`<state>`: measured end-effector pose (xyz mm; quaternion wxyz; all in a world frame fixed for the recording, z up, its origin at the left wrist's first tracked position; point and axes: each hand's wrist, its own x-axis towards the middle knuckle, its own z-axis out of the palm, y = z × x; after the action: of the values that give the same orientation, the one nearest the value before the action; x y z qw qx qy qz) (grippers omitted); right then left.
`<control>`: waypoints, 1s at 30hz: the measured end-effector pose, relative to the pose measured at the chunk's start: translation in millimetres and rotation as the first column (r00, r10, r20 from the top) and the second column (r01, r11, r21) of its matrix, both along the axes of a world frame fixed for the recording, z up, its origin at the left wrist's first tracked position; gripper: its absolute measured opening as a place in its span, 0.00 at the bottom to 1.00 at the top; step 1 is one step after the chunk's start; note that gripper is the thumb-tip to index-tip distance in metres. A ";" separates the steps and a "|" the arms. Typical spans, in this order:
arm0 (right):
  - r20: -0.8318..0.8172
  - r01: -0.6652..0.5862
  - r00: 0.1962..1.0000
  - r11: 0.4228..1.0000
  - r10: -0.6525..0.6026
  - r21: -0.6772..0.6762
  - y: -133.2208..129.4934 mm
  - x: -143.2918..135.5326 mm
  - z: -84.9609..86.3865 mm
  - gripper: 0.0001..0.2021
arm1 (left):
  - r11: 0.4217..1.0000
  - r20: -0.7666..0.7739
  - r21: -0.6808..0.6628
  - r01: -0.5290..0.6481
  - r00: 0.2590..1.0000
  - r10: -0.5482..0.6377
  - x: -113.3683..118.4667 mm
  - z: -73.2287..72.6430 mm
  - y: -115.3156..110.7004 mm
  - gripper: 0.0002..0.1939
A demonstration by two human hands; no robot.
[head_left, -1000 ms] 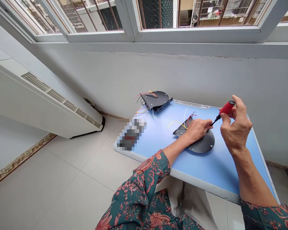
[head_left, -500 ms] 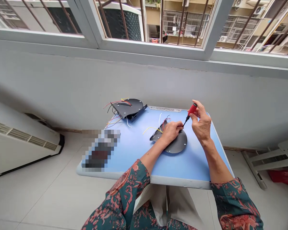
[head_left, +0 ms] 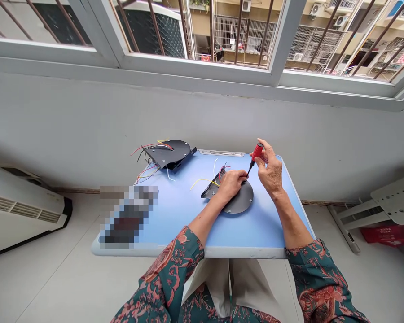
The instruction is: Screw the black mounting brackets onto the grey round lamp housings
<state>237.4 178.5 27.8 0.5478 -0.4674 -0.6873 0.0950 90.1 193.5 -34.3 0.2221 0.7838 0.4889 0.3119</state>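
A black casing with a rounded end (head_left: 241, 201) lies on the blue table, with small screws along its rim and red, white, yellow and black wires at its far left side. My left hand (head_left: 231, 184) lies across it, fingers closed at its far edge beside the driver's tip; what the fingertips pinch is partly hidden. In my right hand (head_left: 270, 172) is a red-handled screwdriver (head_left: 256, 152), held at a slant. Its dark shaft runs down to the casing's far edge, next to my left fingertips.
A second black casing (head_left: 171, 154) with loose wires stands at the table's back left corner. A blurred-out patch (head_left: 126, 220) covers things at the left. The blue table (head_left: 175, 224) stands below a wall and barred window. A white appliance (head_left: 23, 206) is on the left floor.
The whole view has shifted, so the table and hands appear farther left. Both hands keep nearly the same pose, with the screwdriver still at the casing's far edge.
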 end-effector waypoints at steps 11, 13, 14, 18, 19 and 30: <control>0.128 0.076 0.988 0.989 -0.092 0.129 4.4 -7.8 -6.8 0.19 | 0.998 -0.109 0.020 -0.058 0.992 0.060 2.6 3.6 -2.4 0.09; 0.101 0.088 0.990 0.991 -0.099 0.104 4.0 -6.2 -6.6 0.21 | 0.998 -0.109 0.018 -0.059 0.992 0.061 2.5 3.6 -2.2 0.09; 0.087 0.087 0.992 0.993 -0.094 0.084 3.4 -5.1 -5.9 0.23 | 0.998 -0.102 0.014 -0.058 0.993 0.060 2.4 3.6 -2.0 0.09; 0.059 0.044 0.997 0.998 -0.046 0.036 0.9 -0.7 -2.1 0.31 | 1.000 -0.063 -0.003 -0.031 0.998 0.031 1.3 4.2 -1.3 0.11; 0.060 0.037 0.997 0.998 -0.039 0.042 0.8 0.0 -1.4 0.30 | 1.000 -0.059 -0.006 -0.024 0.998 0.023 1.0 4.5 -1.3 0.12; 0.048 0.077 0.995 0.984 -0.086 0.162 1.6 -6.7 -0.7 0.20 | 0.998 -0.146 0.020 -0.058 0.987 0.060 4.9 7.5 -5.4 0.07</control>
<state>230.8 180.1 27.1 0.5679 -0.4522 -0.6877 0.0042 95.0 188.1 -26.8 0.1701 0.7914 0.5245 0.2639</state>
